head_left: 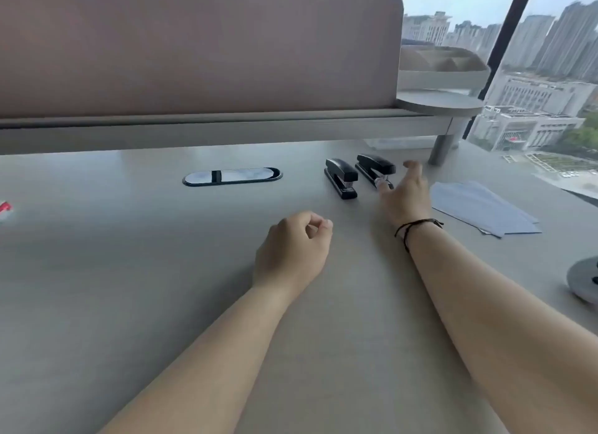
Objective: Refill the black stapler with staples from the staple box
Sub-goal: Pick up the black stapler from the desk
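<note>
Two black staplers lie side by side on the grey desk [129, 271], past the middle. The left stapler [341, 178] stands apart from both hands. My right hand [404, 197], fingers spread, reaches just to the right of the right stapler [375, 169], with its fingertips at that stapler's front end. It holds nothing. My left hand [293, 249] rests on the desk nearer to me, curled into a loose fist with nothing visible in it. No staple box is in view.
A stack of white paper sheets [482, 207] lies right of the staplers. An oval cable port [231, 176] sits in the desk. A pink partition [194, 51] with a shelf closes the back. A round grey base [582, 278] shows at the right edge, a red-white object [5, 208] at the left.
</note>
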### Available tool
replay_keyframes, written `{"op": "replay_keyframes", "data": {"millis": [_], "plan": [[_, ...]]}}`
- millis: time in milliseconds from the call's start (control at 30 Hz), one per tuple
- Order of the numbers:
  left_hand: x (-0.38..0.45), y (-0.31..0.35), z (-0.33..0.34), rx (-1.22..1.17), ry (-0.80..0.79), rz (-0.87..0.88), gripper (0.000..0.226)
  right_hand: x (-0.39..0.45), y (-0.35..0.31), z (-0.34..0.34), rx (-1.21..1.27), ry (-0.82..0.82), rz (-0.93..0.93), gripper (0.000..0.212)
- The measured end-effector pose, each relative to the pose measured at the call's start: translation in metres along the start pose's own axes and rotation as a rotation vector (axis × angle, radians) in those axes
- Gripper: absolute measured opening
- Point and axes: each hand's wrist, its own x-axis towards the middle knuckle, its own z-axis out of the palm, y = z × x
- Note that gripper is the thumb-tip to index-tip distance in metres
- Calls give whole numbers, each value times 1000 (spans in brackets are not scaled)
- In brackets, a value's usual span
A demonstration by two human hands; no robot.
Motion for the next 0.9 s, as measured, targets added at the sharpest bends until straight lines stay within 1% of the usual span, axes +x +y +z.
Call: {"op": "replay_keyframes", "data": {"millis": [100, 200, 267, 433, 567, 700, 800, 900], "plan": [[7, -7, 5, -35, 42, 0, 22, 17, -4, 10, -92, 6, 2, 60], [11, -10, 8, -62, 50, -4, 23, 29, -6, 19, -127, -3, 6, 47], [13, -10, 8, -69, 50, -6, 24, 33, -6, 21, -132, 6, 23, 41], [11, -9, 5, -134, 52, -18, 26, 19, -4, 13, -77, 27, 75, 39], [7, -7, 0, -208, 31, -32, 26, -20, -9, -2, -2, 5, 117, 36], [-4, -2, -13, -282, 6, -24, 20, -76, -14, -20, 75, 27, 164, 33], [-17, -4, -25, -368, -29, -35, 14, -123, -20, -40, 112, 36, 146, 30], [-35, -14, -44, -401, -41, -38, 8, -166, -31, -57, 136, -15, 108, 27]]}}
